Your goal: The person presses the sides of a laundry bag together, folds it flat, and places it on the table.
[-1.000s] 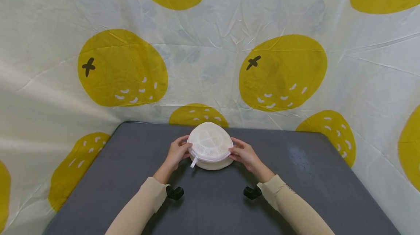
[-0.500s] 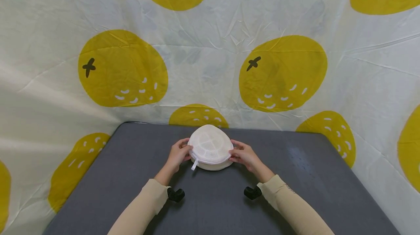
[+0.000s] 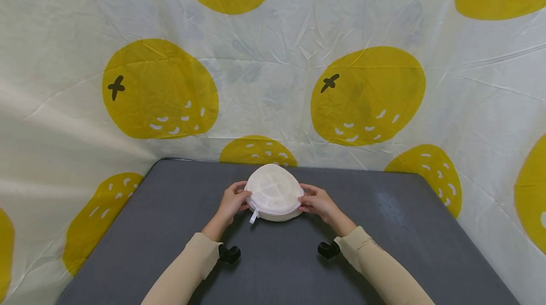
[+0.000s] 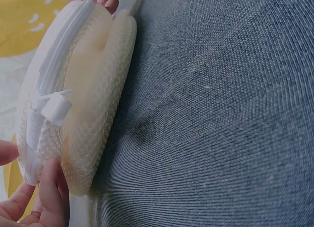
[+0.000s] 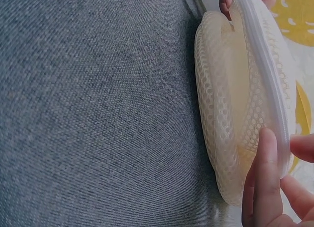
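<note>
A round, cream-white mesh laundry bag (image 3: 274,189) stands out near the far side of the dark table. My left hand (image 3: 231,204) pinches its left edge between thumb and fingers. At the opposite edge my right hand (image 3: 320,204) pinches the bag in the same way. A white zipper (image 5: 265,50) runs along the front, and it is closed where it shows in the right wrist view. The zipper pull (image 4: 56,109) hangs close to my left fingers. Below the zipper the mesh sags into a fold, and the bag's lower part lies close over the tabletop.
The table (image 3: 273,267) has a dark grey cloth-like surface. Behind it hangs a white sheet (image 3: 264,92) printed with large yellow fruit. Black wrist mounts, left (image 3: 229,253) and right (image 3: 328,250), stick out inward from the beige sleeves.
The bag's domed top has come down slightly and its zipper edge has dropped toward the table. Both hands keep their hold and have sunk a little, the left shifting slightly inward.
</note>
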`<state>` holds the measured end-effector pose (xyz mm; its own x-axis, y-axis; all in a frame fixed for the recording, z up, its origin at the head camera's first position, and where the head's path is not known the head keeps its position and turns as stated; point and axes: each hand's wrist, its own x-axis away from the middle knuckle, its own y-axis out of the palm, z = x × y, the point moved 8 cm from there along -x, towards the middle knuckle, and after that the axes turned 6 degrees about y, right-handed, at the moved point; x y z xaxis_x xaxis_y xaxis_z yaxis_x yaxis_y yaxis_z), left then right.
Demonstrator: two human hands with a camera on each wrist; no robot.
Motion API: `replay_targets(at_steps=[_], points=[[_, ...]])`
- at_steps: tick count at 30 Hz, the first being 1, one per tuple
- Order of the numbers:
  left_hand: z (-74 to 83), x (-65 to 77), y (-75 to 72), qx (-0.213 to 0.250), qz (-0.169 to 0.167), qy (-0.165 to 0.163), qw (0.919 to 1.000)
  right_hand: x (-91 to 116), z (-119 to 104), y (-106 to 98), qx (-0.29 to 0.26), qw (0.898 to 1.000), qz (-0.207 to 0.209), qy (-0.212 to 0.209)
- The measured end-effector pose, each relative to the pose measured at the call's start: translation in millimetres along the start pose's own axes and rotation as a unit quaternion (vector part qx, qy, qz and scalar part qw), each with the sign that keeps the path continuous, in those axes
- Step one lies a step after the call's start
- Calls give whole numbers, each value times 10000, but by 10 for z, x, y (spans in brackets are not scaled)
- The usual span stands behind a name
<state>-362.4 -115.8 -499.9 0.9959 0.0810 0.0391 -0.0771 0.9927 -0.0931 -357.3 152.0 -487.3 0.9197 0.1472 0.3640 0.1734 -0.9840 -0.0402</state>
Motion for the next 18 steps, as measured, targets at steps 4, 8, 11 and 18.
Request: replay_targets(at_steps=[4,8,11,18], points=[[-3,6,7,-98,-31,-19,9999,2,-5,-4,77,10000,-18,28],[3,7,18,-168,-101,39,9998,-10,-3,-4,211,9996,-128,95],[16,4,25,-234,-167,139,9995,-28,6,-13,338,9992,-161,156],[32,2,37,-312,-255,153,9991,-66,8,-34,540,9983,-54,206]])
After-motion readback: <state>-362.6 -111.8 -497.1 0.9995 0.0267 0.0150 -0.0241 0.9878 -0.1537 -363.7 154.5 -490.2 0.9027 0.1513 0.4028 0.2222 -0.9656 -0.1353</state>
